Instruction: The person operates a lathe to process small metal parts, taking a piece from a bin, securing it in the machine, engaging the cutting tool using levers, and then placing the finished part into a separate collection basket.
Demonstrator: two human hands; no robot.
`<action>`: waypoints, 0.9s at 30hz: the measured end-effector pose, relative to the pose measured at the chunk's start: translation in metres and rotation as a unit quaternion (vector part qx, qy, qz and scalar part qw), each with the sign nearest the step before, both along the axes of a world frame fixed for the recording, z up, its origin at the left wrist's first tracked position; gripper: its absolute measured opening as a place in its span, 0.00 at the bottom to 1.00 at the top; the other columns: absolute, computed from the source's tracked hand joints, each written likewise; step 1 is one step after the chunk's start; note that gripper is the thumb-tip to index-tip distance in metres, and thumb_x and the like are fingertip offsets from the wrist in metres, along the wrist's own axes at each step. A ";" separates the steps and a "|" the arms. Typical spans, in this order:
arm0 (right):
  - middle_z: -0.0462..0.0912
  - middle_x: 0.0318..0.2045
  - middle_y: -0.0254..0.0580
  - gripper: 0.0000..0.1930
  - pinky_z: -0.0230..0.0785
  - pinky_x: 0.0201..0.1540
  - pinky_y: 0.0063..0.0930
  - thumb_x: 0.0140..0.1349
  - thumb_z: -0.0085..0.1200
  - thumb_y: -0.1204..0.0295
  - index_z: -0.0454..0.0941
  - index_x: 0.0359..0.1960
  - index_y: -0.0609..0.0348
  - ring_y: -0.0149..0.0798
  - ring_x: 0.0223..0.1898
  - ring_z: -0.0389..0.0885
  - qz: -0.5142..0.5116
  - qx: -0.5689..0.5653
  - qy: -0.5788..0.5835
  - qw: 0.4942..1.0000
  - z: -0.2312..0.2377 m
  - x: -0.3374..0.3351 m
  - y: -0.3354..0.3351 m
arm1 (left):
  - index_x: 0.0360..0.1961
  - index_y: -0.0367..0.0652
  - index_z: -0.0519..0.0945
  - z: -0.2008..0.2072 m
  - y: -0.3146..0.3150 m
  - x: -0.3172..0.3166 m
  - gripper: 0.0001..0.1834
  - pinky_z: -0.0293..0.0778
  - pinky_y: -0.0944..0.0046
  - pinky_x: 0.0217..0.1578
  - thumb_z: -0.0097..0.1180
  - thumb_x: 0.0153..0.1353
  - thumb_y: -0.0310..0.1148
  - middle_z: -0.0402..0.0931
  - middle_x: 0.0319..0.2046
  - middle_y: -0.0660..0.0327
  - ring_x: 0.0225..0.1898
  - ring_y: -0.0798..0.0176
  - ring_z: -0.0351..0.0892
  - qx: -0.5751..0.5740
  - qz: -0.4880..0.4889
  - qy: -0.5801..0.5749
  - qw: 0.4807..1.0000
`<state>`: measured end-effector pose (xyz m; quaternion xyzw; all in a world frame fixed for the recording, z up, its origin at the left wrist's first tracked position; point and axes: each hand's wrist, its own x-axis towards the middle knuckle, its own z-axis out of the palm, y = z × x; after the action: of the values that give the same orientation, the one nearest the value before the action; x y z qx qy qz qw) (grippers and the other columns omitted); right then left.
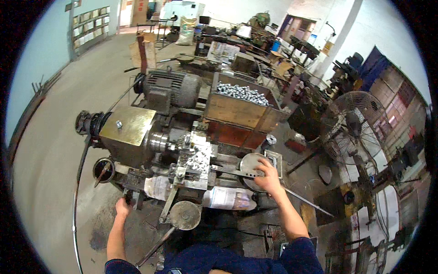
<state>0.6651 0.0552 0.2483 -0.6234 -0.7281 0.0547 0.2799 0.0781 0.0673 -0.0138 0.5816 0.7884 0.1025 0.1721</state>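
My right hand (268, 178) is over a round metal disc (250, 160), thumb and fingers apart. A flat bar with holes (235, 171) runs from the machine to the disc beneath my fingers. I see nothing held in that hand. My left hand (122, 208) is closed at a dark part low on the machine's left front; its fingertips are partly hidden and what they grip is unclear. Between my hands lies the lathe's metal slide (195, 160), covered in bright chips. Left of it is the round chuck (158, 142). A second disc (185, 215) lies nearer me.
A wooden box (237, 109) of small shiny metal parts stands behind the machine, beside a motor (171, 89). One small metal part (119, 123) sits on the brass-coloured cover (132, 119). A handwheel (103, 170) is at left; a caged fan (353, 123) stands at right.
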 end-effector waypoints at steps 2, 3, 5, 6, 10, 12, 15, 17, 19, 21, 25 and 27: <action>0.74 0.48 0.51 0.18 0.67 0.49 0.34 0.35 0.54 0.73 0.79 0.34 0.58 0.52 0.47 0.74 -0.085 -0.034 -0.010 0.996 -0.009 0.040 -0.031 | 0.37 0.43 0.77 -0.004 0.010 -0.006 0.19 0.71 0.55 0.42 0.61 0.42 0.37 0.77 0.34 0.53 0.41 0.54 0.76 -0.056 -0.073 0.107 0.990; 0.75 0.46 0.52 0.17 0.68 0.48 0.33 0.35 0.54 0.74 0.80 0.33 0.60 0.51 0.46 0.75 -0.129 -0.045 -0.015 0.991 -0.013 0.059 -0.045 | 0.34 0.44 0.77 0.004 0.017 -0.020 0.17 0.71 0.56 0.41 0.62 0.41 0.37 0.77 0.33 0.55 0.40 0.55 0.77 -0.070 -0.132 0.141 0.979; 0.75 0.47 0.50 0.19 0.68 0.47 0.32 0.35 0.54 0.73 0.79 0.35 0.59 0.51 0.44 0.75 -0.183 -0.060 -0.010 0.981 -0.030 0.108 -0.070 | 0.34 0.49 0.78 0.006 0.049 -0.045 0.16 0.73 0.58 0.35 0.63 0.39 0.36 0.78 0.33 0.60 0.37 0.57 0.78 -0.108 -0.232 0.307 0.917; 0.75 0.47 0.49 0.19 0.68 0.48 0.33 0.36 0.54 0.72 0.79 0.35 0.59 0.51 0.44 0.76 -0.208 -0.066 -0.042 0.975 -0.040 0.128 -0.079 | 0.34 0.51 0.78 0.011 0.051 -0.047 0.15 0.73 0.58 0.34 0.62 0.40 0.36 0.78 0.32 0.60 0.37 0.57 0.78 -0.096 -0.248 0.303 0.915; 0.77 0.42 0.48 0.21 0.66 0.49 0.39 0.37 0.56 0.67 0.79 0.38 0.55 0.50 0.44 0.75 -0.393 -0.203 -0.170 0.880 -0.063 0.187 -0.122 | 0.36 0.57 0.79 0.016 0.029 -0.042 0.14 0.74 0.58 0.32 0.58 0.44 0.36 0.78 0.32 0.61 0.35 0.56 0.78 -0.021 -0.190 0.288 0.938; 0.78 0.39 0.48 0.22 0.66 0.48 0.41 0.37 0.58 0.66 0.78 0.39 0.56 0.51 0.42 0.76 -0.460 -0.234 -0.239 0.822 -0.099 0.245 -0.164 | 0.39 0.55 0.79 0.026 0.021 -0.033 0.16 0.73 0.56 0.32 0.57 0.45 0.36 0.79 0.30 0.59 0.34 0.55 0.78 -0.015 -0.130 0.210 0.969; 0.80 0.33 0.48 0.20 0.69 0.45 0.40 0.36 0.58 0.66 0.78 0.35 0.56 0.51 0.39 0.77 -0.490 -0.166 -0.292 0.804 -0.137 0.278 -0.183 | 0.41 0.49 0.78 0.013 0.006 -0.046 0.18 0.73 0.56 0.32 0.58 0.46 0.38 0.78 0.27 0.55 0.31 0.54 0.78 -0.020 -0.060 0.081 0.995; 0.80 0.30 0.49 0.18 0.70 0.41 0.40 0.36 0.59 0.67 0.77 0.33 0.56 0.52 0.37 0.78 -0.497 -0.194 -0.267 0.803 -0.154 0.258 -0.195 | 0.42 0.49 0.79 0.034 -0.012 -0.045 0.19 0.74 0.56 0.35 0.56 0.45 0.36 0.79 0.28 0.53 0.32 0.53 0.79 -0.079 -0.036 0.036 0.996; 0.80 0.29 0.50 0.15 0.72 0.37 0.41 0.35 0.59 0.68 0.76 0.29 0.57 0.52 0.34 0.79 -0.476 -0.230 -0.204 0.824 -0.127 0.204 -0.190 | 0.43 0.48 0.79 0.017 -0.044 -0.078 0.20 0.74 0.58 0.37 0.56 0.44 0.35 0.79 0.31 0.49 0.33 0.53 0.80 -0.132 -0.020 -0.008 0.991; 0.80 0.28 0.52 0.15 0.71 0.37 0.42 0.34 0.59 0.68 0.76 0.28 0.57 0.53 0.34 0.79 -0.495 -0.234 -0.197 0.813 -0.122 0.165 -0.221 | 0.42 0.47 0.79 0.009 -0.057 -0.078 0.20 0.74 0.57 0.38 0.56 0.43 0.36 0.79 0.31 0.49 0.33 0.52 0.80 -0.167 -0.004 -0.036 0.985; 0.78 0.24 0.56 0.18 0.70 0.35 0.46 0.28 0.58 0.64 0.73 0.24 0.61 0.58 0.30 0.77 -0.437 -0.267 -0.124 0.850 -0.127 0.107 -0.270 | 0.40 0.44 0.79 -0.001 -0.082 -0.075 0.20 0.74 0.58 0.38 0.56 0.44 0.37 0.79 0.31 0.49 0.34 0.53 0.79 -0.235 0.056 -0.128 0.962; 0.77 0.21 0.57 0.16 0.68 0.34 0.48 0.29 0.54 0.66 0.72 0.22 0.62 0.60 0.28 0.76 -0.395 -0.221 -0.085 0.888 -0.144 0.093 -0.285 | 0.40 0.41 0.79 -0.011 -0.079 -0.074 0.19 0.74 0.58 0.38 0.57 0.44 0.36 0.79 0.30 0.48 0.34 0.53 0.80 -0.226 0.036 -0.110 0.967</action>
<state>0.7578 -0.2301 0.1046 -0.9075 -0.4116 0.0452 0.0704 0.0041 -0.0121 -0.0251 0.4842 0.7875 -0.0085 0.3812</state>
